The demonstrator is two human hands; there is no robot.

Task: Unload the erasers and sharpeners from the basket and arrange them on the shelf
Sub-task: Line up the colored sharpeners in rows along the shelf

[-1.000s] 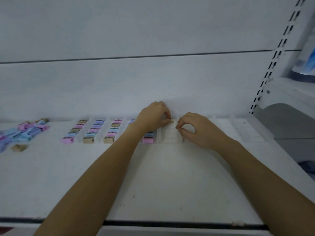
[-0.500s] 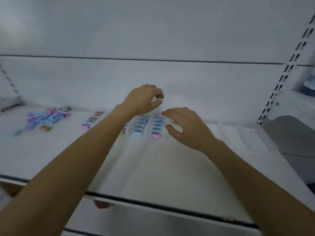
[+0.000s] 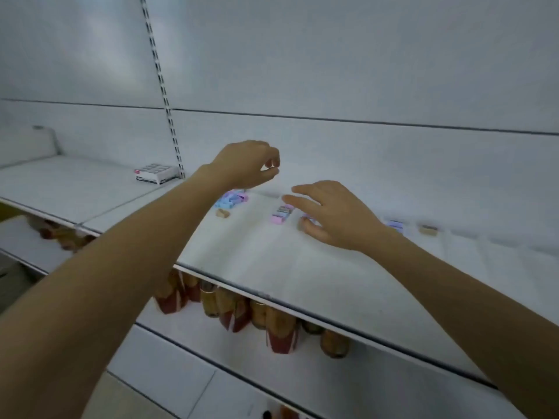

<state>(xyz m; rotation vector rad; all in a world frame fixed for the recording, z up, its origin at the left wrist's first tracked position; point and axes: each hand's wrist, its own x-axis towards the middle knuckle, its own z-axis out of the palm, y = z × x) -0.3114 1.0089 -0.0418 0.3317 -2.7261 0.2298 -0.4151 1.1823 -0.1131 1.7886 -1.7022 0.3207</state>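
On the white shelf lies a loose pile of blue and pink erasers, with one tan eraser beside it. A row of pastel erasers runs toward the back wall. Further right lie a purple eraser and a tan eraser. My left hand hovers above the pile with fingers loosely curled, holding nothing. My right hand is spread over the shelf, its fingers straight, covering other rows. No basket is in view.
A small white box sits on the neighbouring shelf at the left, past a slotted upright. Red and tan bottles stand on the lower shelf under the front edge. Clear dividers mark lanes at the right.
Both hands have let go at the eraser rows and lifted off the shelf. The view has swung left, bringing the loose pile, the white box and the lower shelf into sight.
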